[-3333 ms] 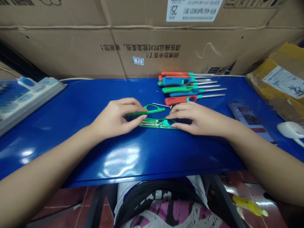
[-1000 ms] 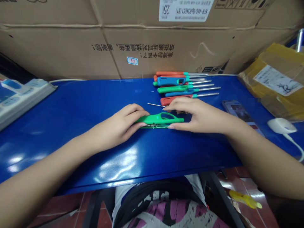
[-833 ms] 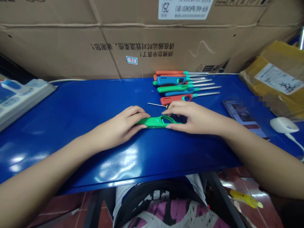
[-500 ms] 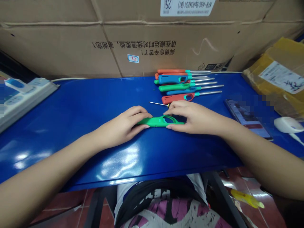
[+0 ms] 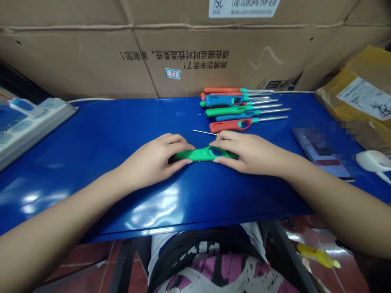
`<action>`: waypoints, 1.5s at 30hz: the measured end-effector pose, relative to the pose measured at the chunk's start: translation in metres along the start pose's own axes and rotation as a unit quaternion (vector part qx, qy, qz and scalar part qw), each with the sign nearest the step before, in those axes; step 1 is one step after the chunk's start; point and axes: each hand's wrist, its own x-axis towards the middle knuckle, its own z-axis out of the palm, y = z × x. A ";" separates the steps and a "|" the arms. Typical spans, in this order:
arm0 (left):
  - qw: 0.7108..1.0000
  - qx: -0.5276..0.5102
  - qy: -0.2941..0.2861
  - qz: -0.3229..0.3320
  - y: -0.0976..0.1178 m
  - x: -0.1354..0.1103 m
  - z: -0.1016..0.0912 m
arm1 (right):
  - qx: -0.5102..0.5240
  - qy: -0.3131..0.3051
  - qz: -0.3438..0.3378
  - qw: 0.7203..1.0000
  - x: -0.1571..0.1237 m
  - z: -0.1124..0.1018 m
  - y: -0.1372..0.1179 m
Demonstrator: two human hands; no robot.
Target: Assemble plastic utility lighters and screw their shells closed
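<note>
A green lighter handle [image 5: 200, 154] with an oval finger opening lies level across the middle of the blue table, between my two hands. My left hand [image 5: 157, 156] pinches its left end, thumb on the near side and fingers on the far side. Its right end, by the opening, is gripped by my right hand [image 5: 249, 152]; the palm hides the tip. No metal tube shows on this handle. Just beyond my right fingers lies a thin screwdriver [image 5: 204, 132], its handle mostly covered by that hand.
Several long-nosed lighters, among them a red one [image 5: 230, 125] and a blue one [image 5: 224, 100], are piled before a cardboard box [image 5: 91, 61]. A power strip [image 5: 33, 126] is at left. A phone [image 5: 324, 156], white mouse [image 5: 372, 160] and taped parcel [image 5: 351, 106] sit at right.
Both hands keep their hold on the green lighter handle, with barely any shift in the fingers. The whole view has moved slightly.
</note>
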 end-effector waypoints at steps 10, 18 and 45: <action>1.000 -0.008 0.007 -0.011 0.001 -0.001 0.002 | -0.044 -0.003 -0.014 0.999 0.000 0.002 0.001; 1.000 -0.001 0.003 -0.021 0.003 -0.002 0.003 | -0.032 -0.004 -0.020 0.999 -0.001 0.002 0.001; 1.000 0.022 -0.004 -0.016 0.002 -0.001 0.006 | 0.059 0.022 0.024 0.998 0.002 0.003 -0.004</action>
